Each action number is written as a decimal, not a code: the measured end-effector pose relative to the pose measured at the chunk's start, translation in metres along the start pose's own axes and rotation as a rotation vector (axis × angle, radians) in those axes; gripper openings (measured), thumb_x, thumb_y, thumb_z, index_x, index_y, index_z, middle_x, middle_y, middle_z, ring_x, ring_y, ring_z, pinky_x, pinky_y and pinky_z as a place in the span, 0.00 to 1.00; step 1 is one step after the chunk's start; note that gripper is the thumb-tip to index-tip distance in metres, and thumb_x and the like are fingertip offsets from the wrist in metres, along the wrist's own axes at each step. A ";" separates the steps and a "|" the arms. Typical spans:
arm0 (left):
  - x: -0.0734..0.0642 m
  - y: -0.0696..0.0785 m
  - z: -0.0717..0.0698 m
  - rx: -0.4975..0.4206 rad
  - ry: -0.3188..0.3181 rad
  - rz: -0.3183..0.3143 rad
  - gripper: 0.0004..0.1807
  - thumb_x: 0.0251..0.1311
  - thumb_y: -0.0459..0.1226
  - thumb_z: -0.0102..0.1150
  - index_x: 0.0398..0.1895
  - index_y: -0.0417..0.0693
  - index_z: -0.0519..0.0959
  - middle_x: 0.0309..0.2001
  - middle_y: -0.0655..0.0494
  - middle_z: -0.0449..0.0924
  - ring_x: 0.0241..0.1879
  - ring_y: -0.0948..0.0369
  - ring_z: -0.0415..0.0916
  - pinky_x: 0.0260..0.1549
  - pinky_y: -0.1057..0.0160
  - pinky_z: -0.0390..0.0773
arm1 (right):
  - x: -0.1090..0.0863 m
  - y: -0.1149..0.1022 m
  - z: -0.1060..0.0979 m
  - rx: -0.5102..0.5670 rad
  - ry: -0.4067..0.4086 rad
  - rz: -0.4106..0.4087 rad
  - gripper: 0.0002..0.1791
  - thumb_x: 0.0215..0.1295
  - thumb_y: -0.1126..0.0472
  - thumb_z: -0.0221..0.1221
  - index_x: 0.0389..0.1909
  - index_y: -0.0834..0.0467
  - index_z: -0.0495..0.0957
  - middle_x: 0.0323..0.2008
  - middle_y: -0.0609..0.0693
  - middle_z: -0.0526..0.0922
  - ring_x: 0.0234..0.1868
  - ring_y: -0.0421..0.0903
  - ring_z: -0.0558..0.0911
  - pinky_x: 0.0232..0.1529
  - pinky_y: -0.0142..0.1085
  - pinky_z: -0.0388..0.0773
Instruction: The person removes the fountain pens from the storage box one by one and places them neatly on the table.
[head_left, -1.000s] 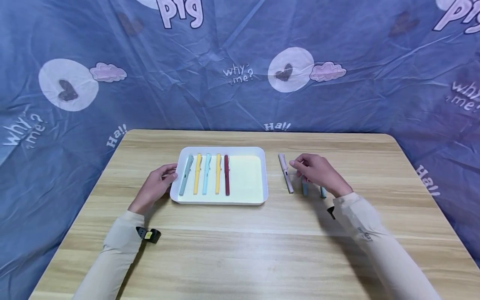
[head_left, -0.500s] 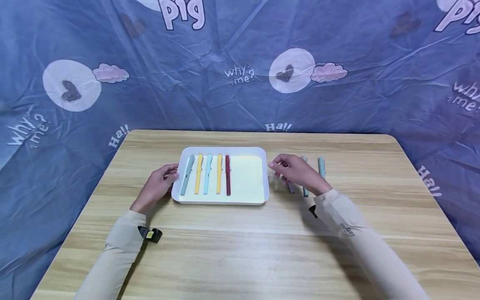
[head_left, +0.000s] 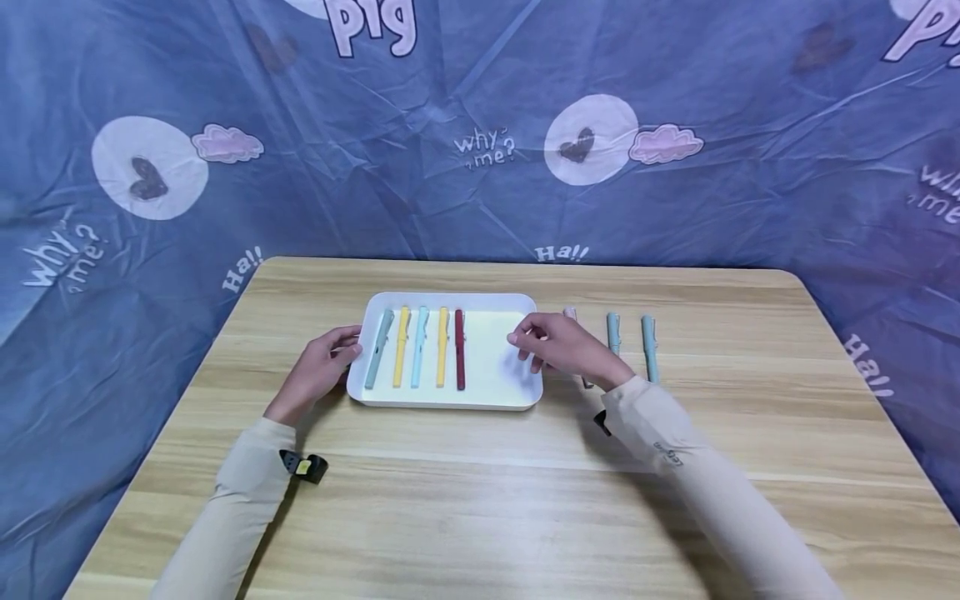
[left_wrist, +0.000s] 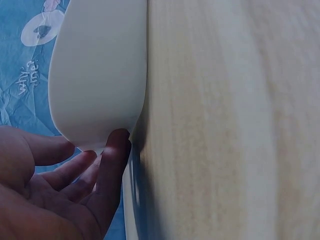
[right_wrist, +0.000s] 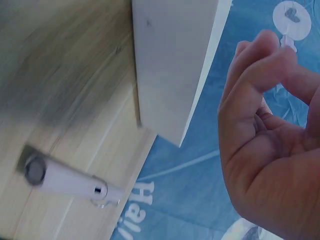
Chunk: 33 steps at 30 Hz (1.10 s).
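A white tray lies on the table. My left hand grips its left end, with the thumb at the rim and the fingers against the outer wall. Capped pens lie side by side in it: a grey-green pen, a yellow pen, a light blue pen, another yellow pen and a dark red pen. Over the tray's right end hovers my right hand, fingers loosely curled and the thumb near the index fingertip. No object shows between them.
Right of the tray, a lilac pen lies partly hidden by my right hand in the head view. Beyond it are two teal pens, the farther teal pen rightmost. A blue printed cloth hangs behind the wooden table.
My right hand has moved left, from above the loose pens to over the tray's right end. The pens it passed still lie on the table. The left hand stays at the tray.
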<state>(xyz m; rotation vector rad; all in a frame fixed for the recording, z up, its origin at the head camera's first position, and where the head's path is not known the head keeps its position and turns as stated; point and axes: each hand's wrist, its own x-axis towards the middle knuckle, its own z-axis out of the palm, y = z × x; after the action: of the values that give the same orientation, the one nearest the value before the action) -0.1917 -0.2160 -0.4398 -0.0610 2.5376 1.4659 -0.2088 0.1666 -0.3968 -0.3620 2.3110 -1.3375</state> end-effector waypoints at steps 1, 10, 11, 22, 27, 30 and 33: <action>0.000 0.000 0.000 -0.002 0.000 0.001 0.26 0.81 0.34 0.46 0.77 0.33 0.63 0.67 0.32 0.71 0.67 0.41 0.70 0.67 0.45 0.70 | 0.001 0.000 0.002 0.004 -0.005 -0.003 0.19 0.79 0.53 0.59 0.50 0.68 0.79 0.38 0.62 0.83 0.30 0.49 0.82 0.30 0.40 0.80; 0.001 0.000 0.000 -0.007 -0.002 0.000 0.26 0.81 0.35 0.46 0.77 0.33 0.63 0.67 0.32 0.71 0.67 0.42 0.70 0.67 0.45 0.70 | 0.017 -0.004 0.017 -0.017 -0.038 -0.010 0.18 0.78 0.54 0.59 0.46 0.67 0.81 0.38 0.60 0.84 0.32 0.47 0.85 0.34 0.40 0.86; 0.001 0.000 0.000 -0.008 0.000 0.001 0.26 0.81 0.35 0.47 0.77 0.33 0.63 0.67 0.32 0.71 0.67 0.42 0.70 0.67 0.45 0.70 | 0.019 -0.004 0.019 -0.021 -0.041 -0.008 0.17 0.78 0.54 0.59 0.46 0.67 0.81 0.37 0.59 0.84 0.32 0.47 0.85 0.34 0.40 0.86; 0.001 0.001 0.001 -0.042 -0.015 -0.025 0.26 0.82 0.35 0.46 0.78 0.35 0.62 0.67 0.34 0.70 0.64 0.44 0.73 0.54 0.56 0.81 | 0.037 -0.007 0.035 -0.018 -0.071 0.061 0.18 0.79 0.52 0.59 0.38 0.65 0.80 0.35 0.58 0.85 0.32 0.48 0.85 0.34 0.39 0.86; 0.001 0.000 0.001 -0.056 -0.020 -0.032 0.26 0.82 0.36 0.45 0.78 0.36 0.62 0.67 0.35 0.70 0.63 0.45 0.73 0.48 0.63 0.82 | 0.043 -0.007 0.039 0.001 -0.090 0.090 0.19 0.79 0.52 0.58 0.39 0.66 0.81 0.33 0.57 0.84 0.30 0.48 0.85 0.33 0.38 0.86; 0.000 0.000 0.000 -0.061 -0.020 -0.032 0.26 0.82 0.36 0.45 0.78 0.36 0.62 0.67 0.35 0.70 0.63 0.45 0.73 0.48 0.64 0.82 | 0.047 -0.007 0.042 0.006 -0.095 0.110 0.19 0.79 0.52 0.58 0.37 0.66 0.81 0.31 0.56 0.83 0.29 0.46 0.84 0.32 0.37 0.85; 0.000 -0.001 0.000 -0.068 -0.022 -0.029 0.26 0.82 0.35 0.45 0.78 0.35 0.62 0.67 0.34 0.70 0.62 0.45 0.73 0.47 0.65 0.82 | 0.051 -0.007 0.045 0.005 -0.095 0.125 0.20 0.79 0.52 0.58 0.34 0.65 0.80 0.28 0.54 0.82 0.27 0.45 0.83 0.31 0.35 0.84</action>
<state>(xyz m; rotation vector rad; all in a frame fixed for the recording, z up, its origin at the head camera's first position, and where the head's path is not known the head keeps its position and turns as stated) -0.1916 -0.2164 -0.4401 -0.0916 2.4593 1.5334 -0.2303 0.1075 -0.4226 -0.2689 2.2138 -1.2384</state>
